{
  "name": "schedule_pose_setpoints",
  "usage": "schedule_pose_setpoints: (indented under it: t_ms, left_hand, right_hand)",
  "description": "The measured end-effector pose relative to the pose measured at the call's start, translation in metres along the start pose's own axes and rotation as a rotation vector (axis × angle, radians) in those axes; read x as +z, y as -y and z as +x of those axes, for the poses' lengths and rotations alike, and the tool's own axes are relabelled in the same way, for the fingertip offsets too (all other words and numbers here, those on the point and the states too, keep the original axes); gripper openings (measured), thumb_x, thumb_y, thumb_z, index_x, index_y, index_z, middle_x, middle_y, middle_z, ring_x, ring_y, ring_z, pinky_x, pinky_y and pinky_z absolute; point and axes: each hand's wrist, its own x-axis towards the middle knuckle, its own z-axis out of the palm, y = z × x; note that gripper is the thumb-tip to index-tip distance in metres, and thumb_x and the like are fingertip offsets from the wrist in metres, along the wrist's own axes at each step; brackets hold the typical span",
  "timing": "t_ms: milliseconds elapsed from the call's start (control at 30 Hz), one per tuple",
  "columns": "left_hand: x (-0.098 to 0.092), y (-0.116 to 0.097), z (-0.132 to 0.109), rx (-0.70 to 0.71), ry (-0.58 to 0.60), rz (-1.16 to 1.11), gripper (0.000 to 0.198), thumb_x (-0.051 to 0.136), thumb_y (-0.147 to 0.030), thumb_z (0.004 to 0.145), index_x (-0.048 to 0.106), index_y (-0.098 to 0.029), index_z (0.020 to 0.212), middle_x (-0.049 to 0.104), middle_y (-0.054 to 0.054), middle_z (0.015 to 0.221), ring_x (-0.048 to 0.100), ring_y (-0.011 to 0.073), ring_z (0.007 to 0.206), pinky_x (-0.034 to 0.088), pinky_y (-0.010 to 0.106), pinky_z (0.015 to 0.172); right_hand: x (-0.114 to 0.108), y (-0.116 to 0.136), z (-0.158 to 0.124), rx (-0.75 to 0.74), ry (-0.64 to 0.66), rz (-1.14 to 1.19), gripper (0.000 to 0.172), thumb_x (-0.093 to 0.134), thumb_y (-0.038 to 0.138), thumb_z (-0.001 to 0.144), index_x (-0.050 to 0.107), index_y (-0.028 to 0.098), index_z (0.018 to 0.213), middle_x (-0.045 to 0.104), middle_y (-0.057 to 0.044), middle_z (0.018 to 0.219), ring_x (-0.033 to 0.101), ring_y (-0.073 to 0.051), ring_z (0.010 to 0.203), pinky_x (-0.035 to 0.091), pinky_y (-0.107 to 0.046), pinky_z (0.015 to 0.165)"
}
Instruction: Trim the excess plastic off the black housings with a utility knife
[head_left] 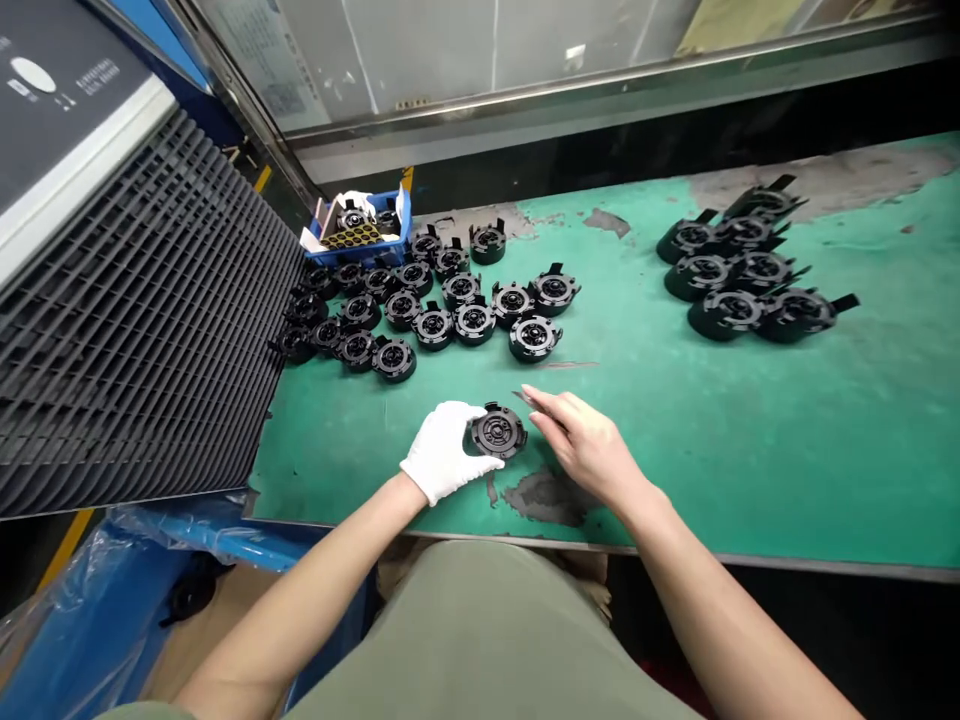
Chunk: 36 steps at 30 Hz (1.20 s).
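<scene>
My left hand [446, 452], in a white glove, grips a round black plastic part [499, 431] by its left side, thumb and fingers around its rim. The part's ribbed circular face is turned up, with a tab at its top edge. My bare right hand [581, 440] pinches a thin dark pointed blade [523, 398]; its handle is mostly hidden by the fingers. The blade's tip is just above and right of the part, apart from it. Beyond my hands, similar round black parts [533, 338] stand in a cluster on the green table mat [630, 400].
Several more black parts [726, 312] are grouped at the right. A blue bin [405, 222] with parts and packing stands at the back left. Stacked dark grid trays [142, 300] border the left side. Below left, a plastic-lined blue box [127, 600] holds a black part.
</scene>
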Motion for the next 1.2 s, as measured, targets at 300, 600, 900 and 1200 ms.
schedule_pose_setpoints:
  t_ms: [300,600,900,1200]
  left_hand:
    - [0.007,0.008,0.021,0.176,0.127,-0.098,0.126,0.099,-0.081,0.06,0.053,-0.02,0.16,0.065,0.023,0.157,0.063,0.0482,0.146,0.05,0.066,0.127]
    - [0.009,0.012,0.019,0.193,0.188,-0.178,0.11,0.095,-0.063,0.078,0.045,-0.019,0.166,0.064,0.023,0.159,0.065,0.0462,0.146,0.055,0.064,0.123]
    - [0.016,0.009,0.02,0.246,0.127,-0.167,0.116,0.097,-0.068,0.074,0.043,-0.02,0.165,0.071,0.021,0.147,0.073,0.0461,0.136,0.06,0.063,0.117]
    - [0.016,0.009,0.019,0.261,0.127,-0.131,0.11,0.094,-0.068,0.077,0.043,-0.021,0.164,0.07,0.021,0.151,0.071,0.0447,0.139,0.058,0.062,0.119]
  right_hand:
    - [-0.038,-0.006,-0.047,-0.079,0.177,-0.148,0.034,0.049,0.033,0.118,0.066,0.02,0.144,0.074,-0.004,0.098,0.074,-0.018,0.084,0.056,-0.03,0.073]
    - [-0.029,-0.011,-0.032,-0.226,0.194,-0.443,0.036,0.045,0.032,0.12,0.073,0.018,0.137,0.069,-0.002,0.084,0.064,-0.014,0.071,0.038,-0.029,0.06]
    - [-0.022,0.005,-0.032,-0.26,0.241,-0.56,0.035,0.042,0.023,0.118,0.072,0.012,0.132,0.061,-0.002,0.078,0.051,-0.016,0.062,0.026,-0.036,0.056]
    - [-0.034,-0.008,-0.016,-0.378,0.399,-0.54,0.036,0.051,0.002,0.102,0.067,0.014,0.131,0.064,-0.002,0.083,0.055,-0.017,0.071,0.029,-0.035,0.059]
